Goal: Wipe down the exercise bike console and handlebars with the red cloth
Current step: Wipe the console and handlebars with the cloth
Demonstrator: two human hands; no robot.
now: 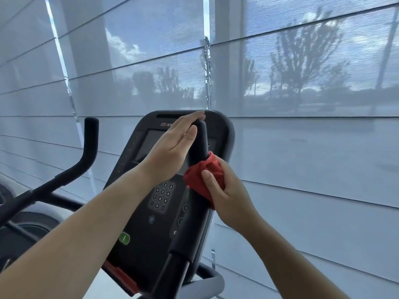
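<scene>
The black console (pixel 160 203) of the exercise bike stands in the middle, with a dark screen, a number keypad and a green button. In front of it rises the right handlebar (pixel 199 143), a black upright grip. My right hand (pixel 226 195) grips the red cloth (pixel 201 176), which is wrapped round the handlebar's middle. My left hand (pixel 172 147) is held flat with straight fingers just left of the handlebar's top, in front of the screen. Whether it touches the grip I cannot tell. The left handlebar (pixel 89 145) rises bare at the left.
Translucent window blinds (pixel 302 83) fill the view behind the bike, with a hanging blind cord (pixel 207 72) above the console. Part of another machine (pixel 32 227) shows at the lower left. A red strip (pixel 121 275) runs below the console.
</scene>
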